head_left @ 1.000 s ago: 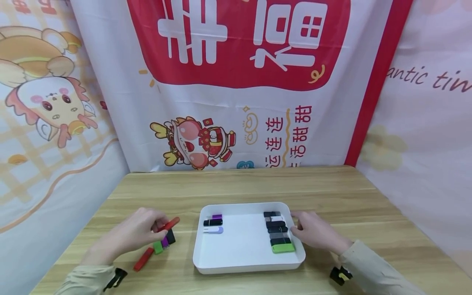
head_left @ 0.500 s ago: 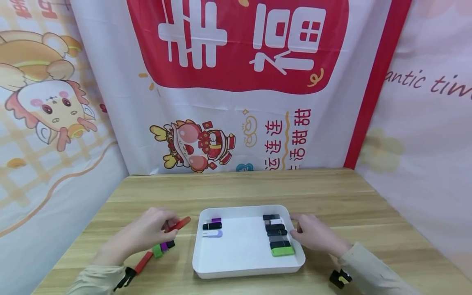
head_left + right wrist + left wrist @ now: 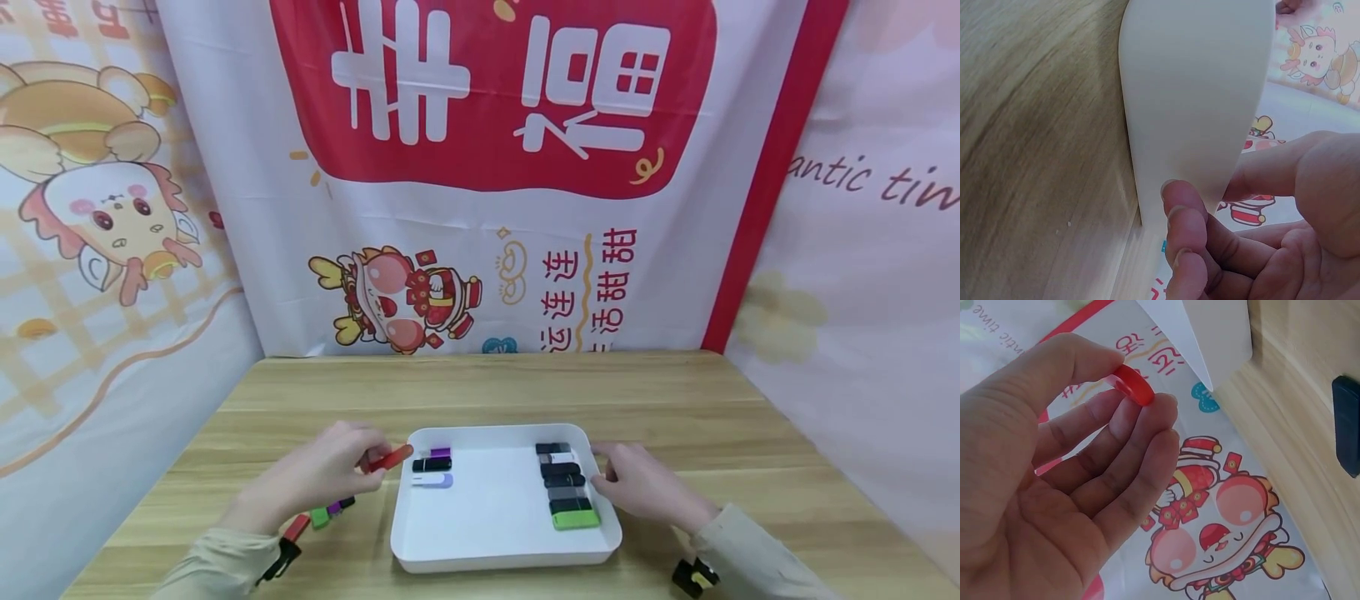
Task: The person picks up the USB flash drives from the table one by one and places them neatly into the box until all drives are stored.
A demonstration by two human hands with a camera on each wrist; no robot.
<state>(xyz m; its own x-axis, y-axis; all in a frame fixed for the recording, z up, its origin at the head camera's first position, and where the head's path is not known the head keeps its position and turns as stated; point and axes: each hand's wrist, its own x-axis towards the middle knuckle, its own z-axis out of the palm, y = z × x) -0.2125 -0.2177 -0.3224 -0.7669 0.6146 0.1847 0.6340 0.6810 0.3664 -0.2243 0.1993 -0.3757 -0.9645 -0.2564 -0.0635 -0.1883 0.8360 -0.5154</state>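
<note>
A red USB flash drive (image 3: 392, 457) is pinched between the thumb and fingertips of my left hand (image 3: 341, 458), its far end at the left rim of a white tray (image 3: 506, 560). In the left wrist view its rounded red end (image 3: 1135, 385) sticks out at the fingertips. My right hand (image 3: 637, 483) grips the tray's right wall, with curled fingers (image 3: 1186, 231) against the outside and one digit passing behind the rim. Inside the tray, a short column of drives, with a black one (image 3: 432, 464), lies at the left. A longer column ends in a green drive (image 3: 576, 519) at the right.
Left of the tray, under my left forearm, lie another red drive (image 3: 297, 527), a green one (image 3: 320, 517) and purple and black ones. A small black-and-yellow object (image 3: 693, 577) is beside the right sleeve. Printed cloth (image 3: 450, 208) hangs behind the wooden table (image 3: 480, 387).
My left hand has carried the red flash drive rightward, from above the loose drives to the tray's left rim. My right hand has stayed at the tray's right wall.
</note>
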